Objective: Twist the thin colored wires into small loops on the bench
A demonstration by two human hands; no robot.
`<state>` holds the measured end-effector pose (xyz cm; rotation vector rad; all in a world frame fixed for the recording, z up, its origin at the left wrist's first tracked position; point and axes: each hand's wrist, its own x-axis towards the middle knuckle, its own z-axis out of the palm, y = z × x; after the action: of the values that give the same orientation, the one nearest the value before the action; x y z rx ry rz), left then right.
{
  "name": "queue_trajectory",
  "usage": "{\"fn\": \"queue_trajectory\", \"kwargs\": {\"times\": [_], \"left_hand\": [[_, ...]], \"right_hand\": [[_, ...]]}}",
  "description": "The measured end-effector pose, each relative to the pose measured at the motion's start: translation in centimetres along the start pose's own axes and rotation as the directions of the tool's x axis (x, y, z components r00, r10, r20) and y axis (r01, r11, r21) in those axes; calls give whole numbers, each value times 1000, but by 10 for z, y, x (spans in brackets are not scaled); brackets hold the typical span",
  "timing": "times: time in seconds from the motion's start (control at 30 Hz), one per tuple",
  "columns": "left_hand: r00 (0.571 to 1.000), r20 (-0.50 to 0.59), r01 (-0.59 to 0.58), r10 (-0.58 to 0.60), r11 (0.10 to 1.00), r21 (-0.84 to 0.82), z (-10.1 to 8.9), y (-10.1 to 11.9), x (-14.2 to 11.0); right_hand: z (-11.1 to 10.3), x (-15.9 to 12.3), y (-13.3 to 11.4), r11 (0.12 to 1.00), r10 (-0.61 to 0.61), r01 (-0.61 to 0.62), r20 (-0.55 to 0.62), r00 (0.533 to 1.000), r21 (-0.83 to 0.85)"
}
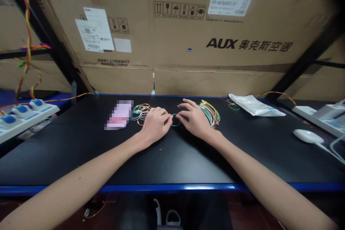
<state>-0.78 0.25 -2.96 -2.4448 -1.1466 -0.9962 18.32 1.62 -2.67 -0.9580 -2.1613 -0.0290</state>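
A thin teal wire curves in a small loop between my two hands, just above or on the black tabletop. My left hand pinches one end between thumb and forefinger. My right hand has its thumb and forefinger together at the other end, its remaining fingers raised and spread. Beside my left hand lies a pile of coiled coloured wire loops, partly hidden by it. Behind my right hand is a bundle of straighter coloured wires with light tips. A tiny reddish scrap lies nearer to me.
A blurred pinkish rectangle lies left of the loops. At the back right are a white plastic bag and a green wire loop. Power strips flank the table; a white mouse-like device sits right. Cardboard stands behind.
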Motion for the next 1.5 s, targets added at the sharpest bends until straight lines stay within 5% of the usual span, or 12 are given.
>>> {"fn": "queue_trajectory", "kwargs": {"times": [0.23,0.53,0.73,0.87,1.0,1.17,1.5], "left_hand": [[967,154,235,-204,947,-218,-2,17,1],[990,63,129,-125,989,-74,0,12,-2],[1000,17,-17,17,999,30,4,-1,-2],[999,6,-49,48,998,51,3,-7,-1],[999,-14,-42,42,999,8,0,-9,1],[989,49,-134,138,988,-79,-2,-9,2],[989,27,-142,146,985,-100,1,-6,0]], "right_hand": [[3,-3,-6,944,-116,110,-2,993,-312],[0,-1,-16,876,-102,107,36,994,-470],[1,-1,-13,954,-15,68,181,983,-293],[-1,0,-12,1000,-20,14,235,972,28],[-6,4,-10,957,60,-124,240,969,262],[-9,6,-5,936,163,-215,197,967,280],[-8,3,-5,969,112,-144,164,980,202]]}}
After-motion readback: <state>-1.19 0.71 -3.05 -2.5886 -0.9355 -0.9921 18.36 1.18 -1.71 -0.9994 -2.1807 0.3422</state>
